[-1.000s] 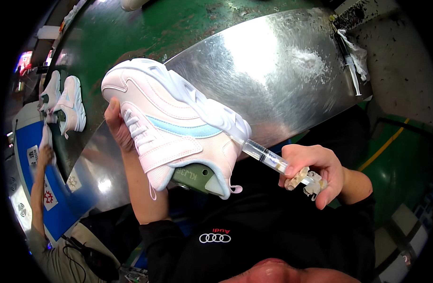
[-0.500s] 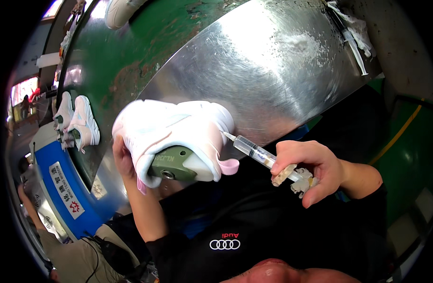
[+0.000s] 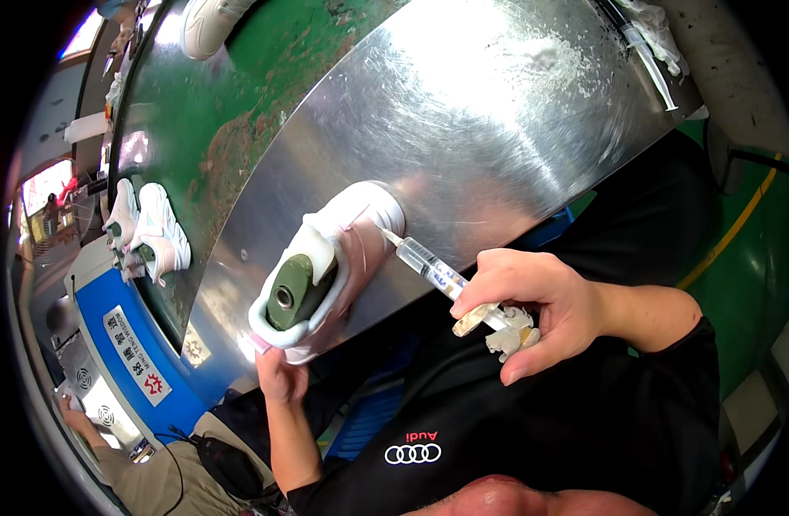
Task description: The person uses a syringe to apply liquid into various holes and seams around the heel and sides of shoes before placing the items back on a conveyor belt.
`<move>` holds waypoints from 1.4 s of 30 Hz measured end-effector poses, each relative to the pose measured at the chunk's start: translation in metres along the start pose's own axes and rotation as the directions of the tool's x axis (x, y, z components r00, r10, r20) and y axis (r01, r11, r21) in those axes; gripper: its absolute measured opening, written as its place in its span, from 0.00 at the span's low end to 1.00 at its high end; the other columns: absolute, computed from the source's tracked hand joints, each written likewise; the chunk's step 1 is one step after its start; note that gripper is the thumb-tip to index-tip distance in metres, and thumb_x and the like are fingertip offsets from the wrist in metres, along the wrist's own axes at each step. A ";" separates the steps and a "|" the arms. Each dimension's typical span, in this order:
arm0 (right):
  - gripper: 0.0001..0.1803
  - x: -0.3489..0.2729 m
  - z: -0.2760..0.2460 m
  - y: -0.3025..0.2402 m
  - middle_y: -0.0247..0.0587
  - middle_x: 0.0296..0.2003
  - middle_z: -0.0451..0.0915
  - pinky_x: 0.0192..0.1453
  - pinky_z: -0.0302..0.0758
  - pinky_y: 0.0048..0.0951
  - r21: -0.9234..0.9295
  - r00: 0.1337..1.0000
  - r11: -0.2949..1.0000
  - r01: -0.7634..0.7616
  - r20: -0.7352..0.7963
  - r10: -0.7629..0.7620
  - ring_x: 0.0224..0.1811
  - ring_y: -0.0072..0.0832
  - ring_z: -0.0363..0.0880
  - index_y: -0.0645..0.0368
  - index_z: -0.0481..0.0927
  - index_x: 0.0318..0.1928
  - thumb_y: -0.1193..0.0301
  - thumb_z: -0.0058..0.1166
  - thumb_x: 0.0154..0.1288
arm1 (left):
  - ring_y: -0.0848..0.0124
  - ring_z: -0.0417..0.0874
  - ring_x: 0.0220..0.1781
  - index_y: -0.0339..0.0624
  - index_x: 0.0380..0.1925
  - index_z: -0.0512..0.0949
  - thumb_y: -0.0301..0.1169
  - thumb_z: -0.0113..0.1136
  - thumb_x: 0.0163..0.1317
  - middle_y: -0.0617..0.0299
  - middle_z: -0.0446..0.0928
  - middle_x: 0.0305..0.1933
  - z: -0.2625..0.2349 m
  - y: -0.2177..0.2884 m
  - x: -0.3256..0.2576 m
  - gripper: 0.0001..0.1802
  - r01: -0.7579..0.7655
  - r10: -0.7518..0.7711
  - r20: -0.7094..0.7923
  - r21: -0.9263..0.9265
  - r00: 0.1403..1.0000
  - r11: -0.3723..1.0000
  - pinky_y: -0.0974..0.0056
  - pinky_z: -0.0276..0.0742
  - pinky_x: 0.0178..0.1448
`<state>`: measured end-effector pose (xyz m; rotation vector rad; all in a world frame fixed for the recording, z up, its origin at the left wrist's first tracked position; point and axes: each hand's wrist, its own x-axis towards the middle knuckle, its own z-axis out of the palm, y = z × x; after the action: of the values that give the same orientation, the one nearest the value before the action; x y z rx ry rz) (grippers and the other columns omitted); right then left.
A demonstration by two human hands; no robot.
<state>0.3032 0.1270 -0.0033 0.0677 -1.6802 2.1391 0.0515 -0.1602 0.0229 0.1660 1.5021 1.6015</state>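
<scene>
A white and pale pink sneaker [image 3: 353, 245] with a green shoe last [image 3: 295, 288] inside it lies at the near edge of the metal sheet, toe pointing away to the right. Its heel is gripped by my left hand [image 3: 282, 376], whose fingers are partly hidden under the shoe. My right hand [image 3: 545, 301] holds a clear syringe [image 3: 430, 268], with pale, crusted material around its plunger end. The syringe's tip meets the side of the sneaker near the toe, or comes very close; I cannot tell whether they touch.
A scratched metal sheet [image 3: 463, 129] covers part of a green worktop [image 3: 239, 112]. More sneakers [image 3: 158, 228] stand at left, and one shoe [image 3: 209, 27] at the top. A second syringe [image 3: 650, 73] lies far right beside crumpled white material [image 3: 656, 34]. A person [image 3: 153, 473] sits beside a blue machine [image 3: 123, 344].
The sneaker has been turned and lowered toward the metal sheet, its toe now pointing away and its heel toward me. My right hand and the syringe have shifted left.
</scene>
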 end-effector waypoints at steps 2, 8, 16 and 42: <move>0.31 0.000 0.002 0.001 0.36 0.36 0.79 0.34 0.66 0.25 -0.018 1.000 1.000 0.018 -0.004 -0.018 0.30 0.25 0.68 0.63 0.75 0.48 0.58 0.69 0.47 | 0.59 0.70 0.60 0.35 0.61 0.55 0.31 0.58 0.57 0.51 0.65 0.61 0.012 -0.004 -0.013 0.34 0.025 -0.028 -0.074 -0.046 0.997 0.999 0.54 0.66 0.64; 0.30 -0.001 0.005 0.000 0.37 0.36 0.79 0.34 0.65 0.25 -0.077 1.000 0.997 0.025 -0.018 -0.026 0.29 0.26 0.68 0.63 0.74 0.48 0.58 0.68 0.48 | 0.57 0.66 0.63 0.32 0.62 0.54 0.34 0.56 0.59 0.48 0.63 0.62 0.039 -0.027 -0.034 0.34 0.112 -0.098 0.092 -0.157 0.991 0.981 0.53 0.62 0.66; 0.31 0.000 0.009 -0.009 0.38 0.36 0.79 0.34 0.64 0.26 -0.118 1.000 0.993 0.000 -0.012 -0.001 0.29 0.26 0.67 0.64 0.74 0.48 0.58 0.68 0.48 | 0.58 0.73 0.57 0.28 0.60 0.55 0.32 0.66 0.45 0.47 0.67 0.57 0.078 -0.054 -0.042 0.44 0.212 -0.197 0.083 -0.252 0.977 0.944 0.54 0.67 0.62; 0.31 -0.006 0.011 -0.080 0.36 0.35 0.82 0.30 0.60 0.24 -0.070 0.947 0.956 -0.286 0.135 0.293 0.27 0.24 0.67 0.64 0.78 0.44 0.58 0.72 0.41 | 0.58 0.73 0.56 0.33 0.60 0.59 0.16 0.54 0.45 0.48 0.71 0.53 0.098 -0.089 -0.015 0.37 0.562 -0.219 0.593 -0.488 0.775 0.668 0.60 0.71 0.56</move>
<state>0.3339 0.1293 0.0717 -0.0433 -1.9283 2.3513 0.1677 -0.1120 -0.0208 -0.1506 0.4736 1.4589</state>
